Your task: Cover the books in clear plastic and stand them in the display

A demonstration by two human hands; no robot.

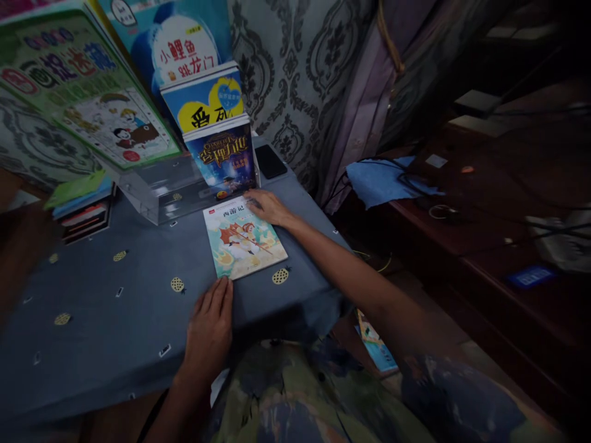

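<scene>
A thin picture book [244,240] with a cartoon figure on a pale cover lies flat on the blue-grey tablecloth [115,307]. My left hand [210,329] rests palm down on the cloth, fingertips touching the book's near left corner. My right hand [268,206] lies on the book's far right corner, fingers spread flat. Neither hand has lifted the book. Just behind it, a dark blue book [226,157] and a blue-and-yellow book [205,98] stand upright in a row.
A clear acrylic stand [157,191] holds a large green book [78,80]. A black phone [270,161] lies by the curtain. Stacked books [85,212] sit at the left. Right of the table are a dark bench with a blue cloth [383,178] and cables.
</scene>
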